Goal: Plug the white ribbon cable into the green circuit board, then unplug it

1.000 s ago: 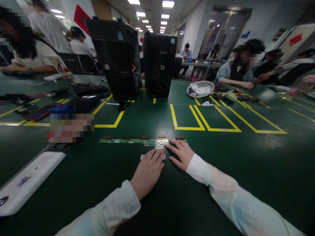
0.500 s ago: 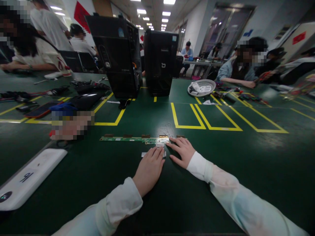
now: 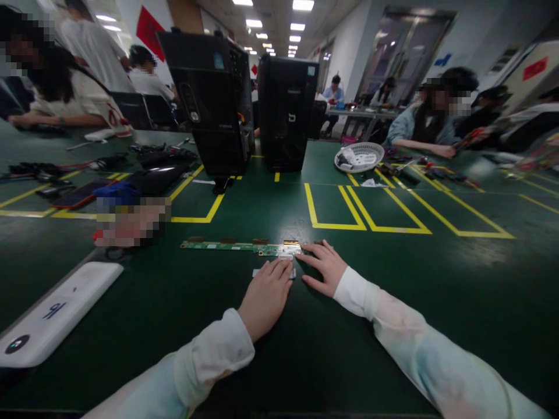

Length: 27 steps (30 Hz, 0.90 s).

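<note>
A long, narrow green circuit board [image 3: 222, 247] lies on the green table, with brown tabs along its far edge. My left hand [image 3: 267, 291] is closed over a pale flat ribbon cable [image 3: 255, 273] at the near edge of the board; most of the cable and the thumb are hidden beneath the fingers. To the right, my right hand [image 3: 326, 269] has its fingers spread. Its forefinger tip touches the board by the cable, and the other fingers cover the board's right end. The thumb rests apart, near the table.
Two black computer towers [image 3: 286, 116] stand behind the board. A white basket [image 3: 358, 157] with small parts is at the back right. On the left lie a white elongated case [image 3: 61, 308], cables and a blurred-out object [image 3: 133, 224]. Other people sit around the table.
The view has shifted very slightly. Both hands hold nearly the same positions at the board and the cable.
</note>
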Each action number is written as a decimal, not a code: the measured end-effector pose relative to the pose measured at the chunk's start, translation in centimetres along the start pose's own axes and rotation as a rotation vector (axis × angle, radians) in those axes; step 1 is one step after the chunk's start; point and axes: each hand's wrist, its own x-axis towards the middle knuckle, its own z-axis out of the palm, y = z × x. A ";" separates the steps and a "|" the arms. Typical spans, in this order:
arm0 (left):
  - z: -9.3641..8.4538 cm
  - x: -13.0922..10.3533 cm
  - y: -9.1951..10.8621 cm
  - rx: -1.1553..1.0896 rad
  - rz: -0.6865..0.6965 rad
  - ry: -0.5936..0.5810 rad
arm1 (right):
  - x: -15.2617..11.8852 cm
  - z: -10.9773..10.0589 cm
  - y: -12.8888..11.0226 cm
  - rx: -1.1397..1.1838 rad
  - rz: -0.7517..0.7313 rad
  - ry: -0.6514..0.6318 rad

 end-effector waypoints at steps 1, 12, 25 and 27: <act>-0.1 0.0 0.0 -0.005 -0.004 0.001 | 0.0 0.0 0.0 -0.002 0.001 0.000; -1.0 -0.2 -0.5 -0.090 -0.022 0.040 | 0.0 0.1 -0.1 -0.037 -0.008 0.005; -4.3 -4.7 -3.2 -0.033 -0.158 -0.025 | -0.1 0.8 0.1 -0.062 0.030 0.001; -4.5 -6.6 -4.0 -0.022 -0.200 -0.048 | -0.1 1.0 0.2 -0.064 0.036 0.004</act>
